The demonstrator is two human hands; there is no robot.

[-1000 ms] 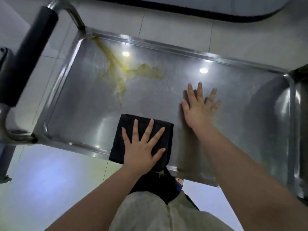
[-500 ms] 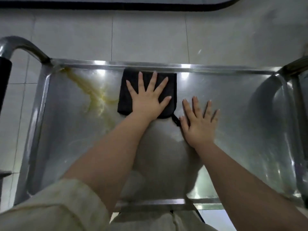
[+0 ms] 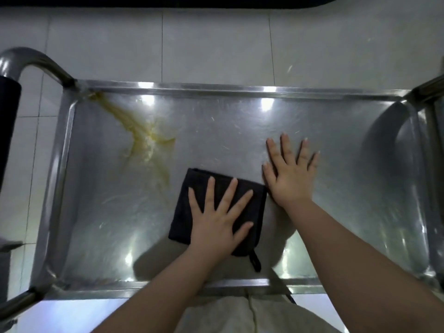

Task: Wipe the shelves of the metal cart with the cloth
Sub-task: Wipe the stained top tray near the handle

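Both flat-fingered | left grip (image 3: 216, 227) pressing cloth (image 3: 182, 212) near front rim (image 3: 240, 282) | right grip (image 3: 290, 179) on shelf (image 3: 216, 131)

The left hand (image 3: 216, 224) covers much of the black cloth (image 3: 181, 217); the cart's handle (image 3: 8, 116) runs off the left edge.
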